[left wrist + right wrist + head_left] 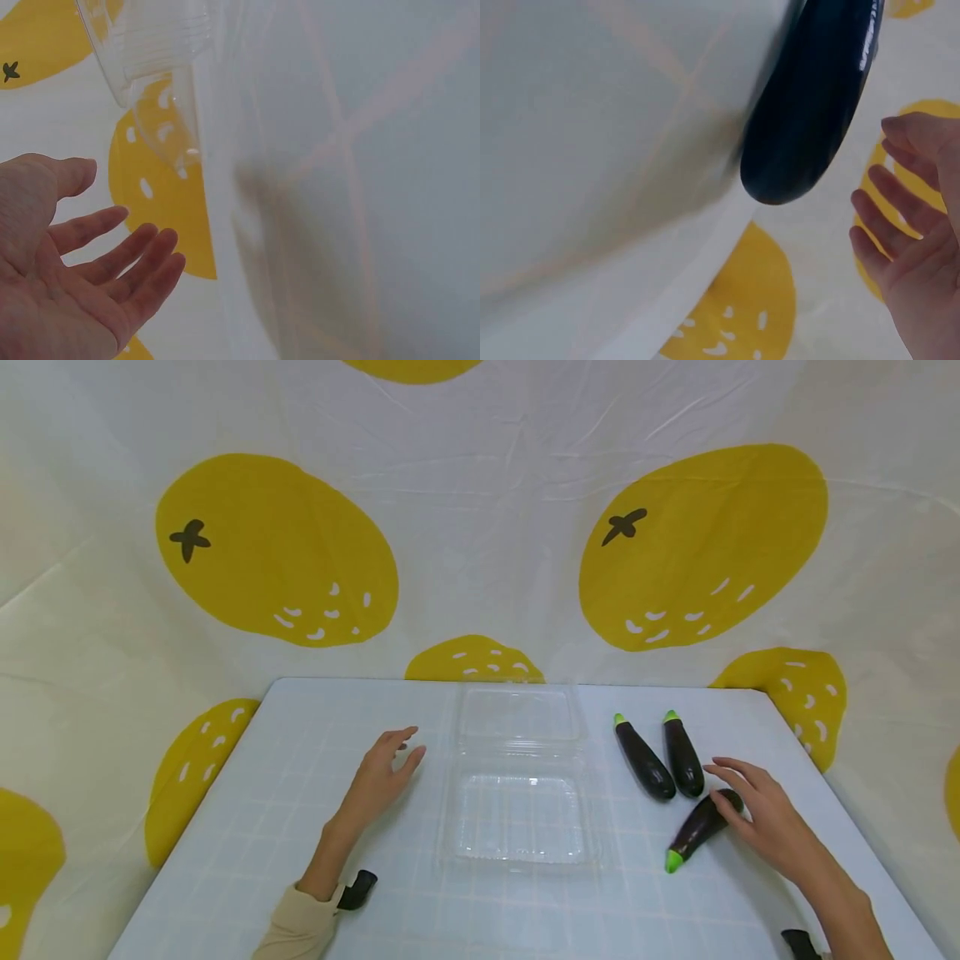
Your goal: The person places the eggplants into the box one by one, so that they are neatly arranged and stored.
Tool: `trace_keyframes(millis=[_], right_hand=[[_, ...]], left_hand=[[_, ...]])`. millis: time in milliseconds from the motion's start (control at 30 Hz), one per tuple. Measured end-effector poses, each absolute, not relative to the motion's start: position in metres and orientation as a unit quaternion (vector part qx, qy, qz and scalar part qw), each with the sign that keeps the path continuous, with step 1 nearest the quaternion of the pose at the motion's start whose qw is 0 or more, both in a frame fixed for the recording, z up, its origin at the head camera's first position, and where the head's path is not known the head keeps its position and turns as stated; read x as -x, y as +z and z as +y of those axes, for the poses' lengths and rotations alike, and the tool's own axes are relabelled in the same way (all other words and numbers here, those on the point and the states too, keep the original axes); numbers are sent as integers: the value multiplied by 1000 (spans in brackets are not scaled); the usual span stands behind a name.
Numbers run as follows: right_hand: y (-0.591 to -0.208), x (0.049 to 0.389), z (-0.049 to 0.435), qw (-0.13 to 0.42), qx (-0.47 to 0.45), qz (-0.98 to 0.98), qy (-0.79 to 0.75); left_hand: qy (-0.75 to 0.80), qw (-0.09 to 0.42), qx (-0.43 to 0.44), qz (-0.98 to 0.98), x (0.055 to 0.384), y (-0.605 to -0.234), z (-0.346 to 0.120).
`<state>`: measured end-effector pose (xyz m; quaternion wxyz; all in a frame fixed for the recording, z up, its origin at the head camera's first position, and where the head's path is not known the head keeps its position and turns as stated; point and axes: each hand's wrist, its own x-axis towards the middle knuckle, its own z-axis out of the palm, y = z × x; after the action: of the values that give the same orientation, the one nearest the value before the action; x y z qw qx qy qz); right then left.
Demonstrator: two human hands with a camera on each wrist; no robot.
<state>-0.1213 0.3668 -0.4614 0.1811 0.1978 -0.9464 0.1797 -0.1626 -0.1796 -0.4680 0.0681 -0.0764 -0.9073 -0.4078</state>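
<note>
Far L: pale cloth point(82, 635) w/ big yellow fruit prints, runs behind the table & round both sides. Table point(247, 827): white top, faint check lines.

Person's L arm comes in from the near edge, beige sleeve point(296, 922), blk unit point(357, 890) at the wrist. L hand point(378, 781) is over the table, L of the box. Fingers spread & a bit bent, thumb well apart, palm bare in L wrist view; holding nothing.

Ctr: clear plastic box point(517, 862), approx rectangular, base toward the person. Its lid point(517, 714) is folded back on the far side, reaching approx the table's far edge. Box sits btwn the two hands, near L hand.

R of box: 3 dark eggplants w/ green caps, all lying on the table. L eggplant point(645, 762) & mid eggplant point(683, 756) sit side by side, caps pointing away from the person, blunt ends close; can't tell if touching. Front eggplant point(699, 832) lies slantwise, cap toward the person & L, blunt end up by R hand.

R hand point(768, 814): thumb & fingers spread, slightly bent, over front eggplant's blunt end; pinching nothing. R wrist view shows a gap btwn hand & eggplant. Blk unit at that wrist too.
</note>
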Motion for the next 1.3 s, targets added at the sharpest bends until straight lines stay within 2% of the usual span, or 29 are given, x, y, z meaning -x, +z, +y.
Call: trace_keyframes(millis=[367, 833, 1133, 1300], right_hand=[[-468, 112, 359, 155, -198, -953, 171], [-471, 102, 357, 158, -225, -950, 150], [-470, 98, 357, 121, -230, -952, 160], [-469, 95, 356, 66, -212, -962, 157]], left_hand=[[-444, 79, 117, -885, 154, -470, -164], [-480, 67, 122, -866, 150, -473, -150], [-532, 21, 92, -842, 149, -472, -146], [-542, 8, 85, -836, 148, -471, -145]])
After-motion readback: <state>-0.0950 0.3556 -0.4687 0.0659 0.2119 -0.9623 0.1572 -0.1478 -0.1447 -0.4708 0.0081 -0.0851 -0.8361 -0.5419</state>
